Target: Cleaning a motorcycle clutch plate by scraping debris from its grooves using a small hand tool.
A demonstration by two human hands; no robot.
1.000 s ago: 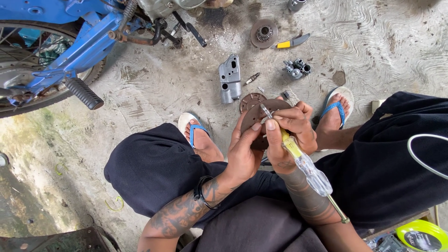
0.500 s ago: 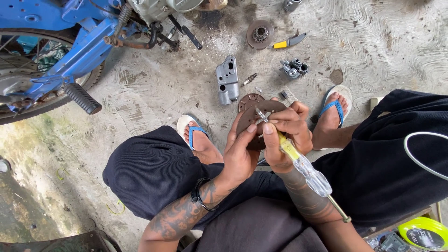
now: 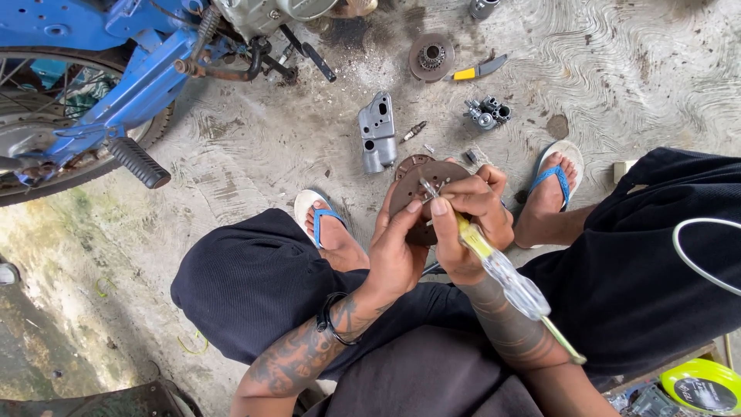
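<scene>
My left hand (image 3: 400, 251) grips the near edge of a round, rusty brown metal plate (image 3: 417, 189), holding it above my knees. My right hand (image 3: 472, 220) is closed around a screwdriver (image 3: 494, 262) with a yellow and clear handle. Its metal tip rests on the face of the plate, near the middle. The handle end sticks out toward my right forearm. Both hands touch the plate, and part of it is hidden behind my fingers.
A blue motorbike (image 3: 100, 85) with a footpeg stands at the upper left. On the concrete floor lie a grey metal cover (image 3: 377, 133), a round sprocket part (image 3: 431, 56), a yellow-handled tool (image 3: 478, 71) and a small carburettor (image 3: 488, 114). My feet wear blue sandals (image 3: 557, 166).
The view has drifted slightly, and my hands with the plate and screwdriver sit a little higher in it. Both grips are unchanged.
</scene>
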